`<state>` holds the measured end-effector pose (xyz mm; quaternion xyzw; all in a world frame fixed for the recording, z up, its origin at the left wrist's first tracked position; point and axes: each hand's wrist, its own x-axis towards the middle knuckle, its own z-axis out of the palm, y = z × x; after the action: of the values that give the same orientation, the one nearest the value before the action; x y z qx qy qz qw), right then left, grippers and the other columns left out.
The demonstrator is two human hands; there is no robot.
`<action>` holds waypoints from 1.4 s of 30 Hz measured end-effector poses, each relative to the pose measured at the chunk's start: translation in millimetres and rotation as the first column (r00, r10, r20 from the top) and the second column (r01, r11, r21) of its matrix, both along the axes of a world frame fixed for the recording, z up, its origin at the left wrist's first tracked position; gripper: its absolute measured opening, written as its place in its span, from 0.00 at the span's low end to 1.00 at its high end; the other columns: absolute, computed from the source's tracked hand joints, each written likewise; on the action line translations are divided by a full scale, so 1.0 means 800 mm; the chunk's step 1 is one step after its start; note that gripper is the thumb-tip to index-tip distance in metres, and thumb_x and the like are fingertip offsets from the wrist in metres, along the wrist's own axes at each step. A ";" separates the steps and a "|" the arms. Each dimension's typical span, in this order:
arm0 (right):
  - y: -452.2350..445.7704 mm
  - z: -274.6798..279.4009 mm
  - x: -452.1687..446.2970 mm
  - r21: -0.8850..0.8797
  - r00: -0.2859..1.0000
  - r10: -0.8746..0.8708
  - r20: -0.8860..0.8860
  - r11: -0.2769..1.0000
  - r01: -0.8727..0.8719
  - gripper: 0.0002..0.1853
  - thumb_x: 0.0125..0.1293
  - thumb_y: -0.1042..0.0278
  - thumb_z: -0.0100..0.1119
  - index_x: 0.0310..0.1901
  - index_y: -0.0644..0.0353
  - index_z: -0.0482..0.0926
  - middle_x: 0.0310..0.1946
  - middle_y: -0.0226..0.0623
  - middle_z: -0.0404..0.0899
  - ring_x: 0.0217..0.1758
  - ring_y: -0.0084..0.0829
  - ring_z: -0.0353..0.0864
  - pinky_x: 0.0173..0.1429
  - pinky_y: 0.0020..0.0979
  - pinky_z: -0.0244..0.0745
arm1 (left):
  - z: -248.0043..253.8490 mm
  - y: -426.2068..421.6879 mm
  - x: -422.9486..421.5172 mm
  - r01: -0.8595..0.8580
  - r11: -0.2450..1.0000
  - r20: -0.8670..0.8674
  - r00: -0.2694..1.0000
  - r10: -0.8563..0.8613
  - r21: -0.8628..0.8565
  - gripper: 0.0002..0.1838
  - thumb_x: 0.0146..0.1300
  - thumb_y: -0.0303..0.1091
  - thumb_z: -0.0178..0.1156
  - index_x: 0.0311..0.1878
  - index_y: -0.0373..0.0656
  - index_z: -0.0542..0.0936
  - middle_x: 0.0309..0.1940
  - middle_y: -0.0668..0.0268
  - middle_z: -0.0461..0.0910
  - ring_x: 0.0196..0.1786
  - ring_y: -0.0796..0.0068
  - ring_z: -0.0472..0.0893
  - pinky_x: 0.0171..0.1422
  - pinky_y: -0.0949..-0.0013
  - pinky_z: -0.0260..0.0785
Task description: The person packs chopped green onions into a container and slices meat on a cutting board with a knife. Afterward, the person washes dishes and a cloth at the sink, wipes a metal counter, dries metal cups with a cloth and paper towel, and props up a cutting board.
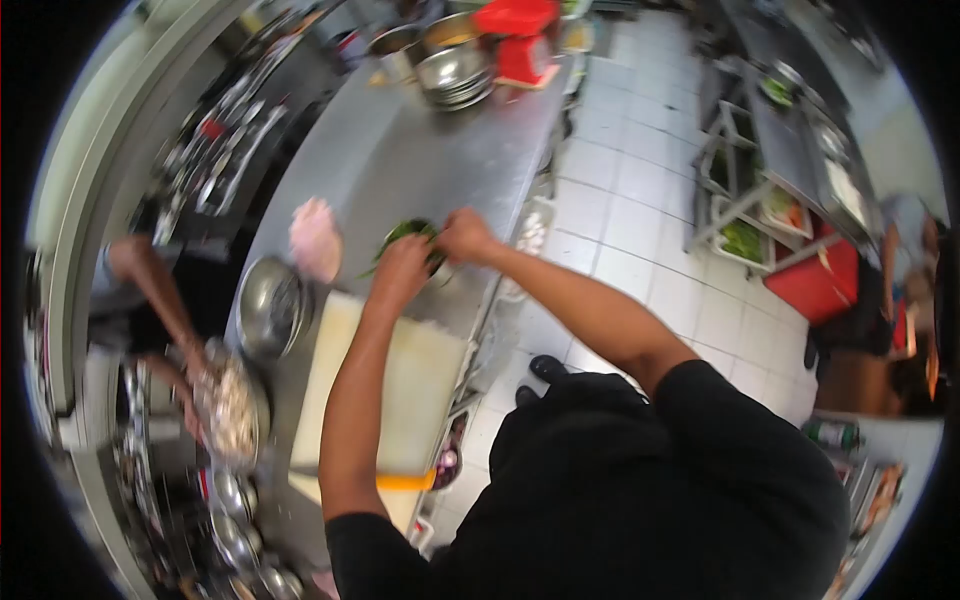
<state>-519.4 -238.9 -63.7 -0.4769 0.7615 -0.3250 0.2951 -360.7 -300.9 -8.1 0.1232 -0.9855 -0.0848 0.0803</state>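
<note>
Dark green vegetables (408, 230), blurred and possibly in a small bowl, lie on the steel table just beyond the cutting board. My left hand (404, 262) has its fingers closed down onto them. Beside it, my right hand (464, 238) is closed at the right edge of the greens; whatever it pinches is hidden. The white cutting board (415, 370) lies under my left forearm. Across its near end rests a knife with an orange handle (405, 482), its blade partly covered by my forearm. A pale pink cloth or bag (316, 240) sits left of the greens.
A metal bowl (272, 305) stands left of the board. Another person's hands hold a bowl of pale pieces (235, 410). Stacked metal bowls (455, 78) and a red scale (525, 55) stand at the far end. At right, another person is near a red bin (815, 280).
</note>
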 end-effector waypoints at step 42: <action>0.305 0.130 -0.917 0.004 0.765 -0.529 0.366 0.823 0.567 0.05 0.54 0.80 0.59 0.31 0.66 0.72 0.20 0.38 0.76 0.18 0.28 0.79 0.21 0.30 0.75 | 0.021 0.080 -0.740 -0.103 0.415 -0.147 0.837 0.527 0.904 0.13 0.62 0.31 0.68 0.46 0.34 0.84 0.35 0.64 0.85 0.38 0.78 0.82 0.42 0.74 0.74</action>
<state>-1252.7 5.2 40.3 -0.1826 0.7837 -0.5169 0.2921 -953.0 -237.0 8.6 0.3137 -0.7191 -0.5771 0.2268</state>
